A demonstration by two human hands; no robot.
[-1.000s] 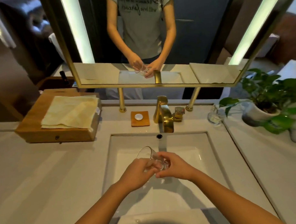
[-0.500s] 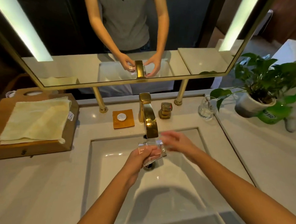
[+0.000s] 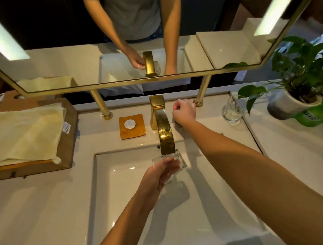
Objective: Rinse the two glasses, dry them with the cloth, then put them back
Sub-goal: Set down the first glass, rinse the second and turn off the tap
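My left hand (image 3: 155, 174) holds a clear glass (image 3: 177, 161) tilted over the white sink (image 3: 122, 188), right under the spout of the gold faucet (image 3: 163, 129). My right hand (image 3: 184, 111) is closed over the gold tap handle to the right of the faucet, which hides the handle. A second clear glass (image 3: 231, 110) stands upright on the counter at the right, beside the plant. The pale yellow cloth (image 3: 27, 132) lies folded on a wooden box (image 3: 70, 144) at the left.
An orange coaster with a small white disc (image 3: 132, 125) sits left of the faucet. A potted green plant (image 3: 298, 92) stands at the far right. A gold-framed mirror (image 3: 137, 81) on two gold posts rises behind the faucet.
My right hand left the glass and moved up and right onto the tap handle. My left hand carried the glass up under the spout. My view moved closer to the faucet.
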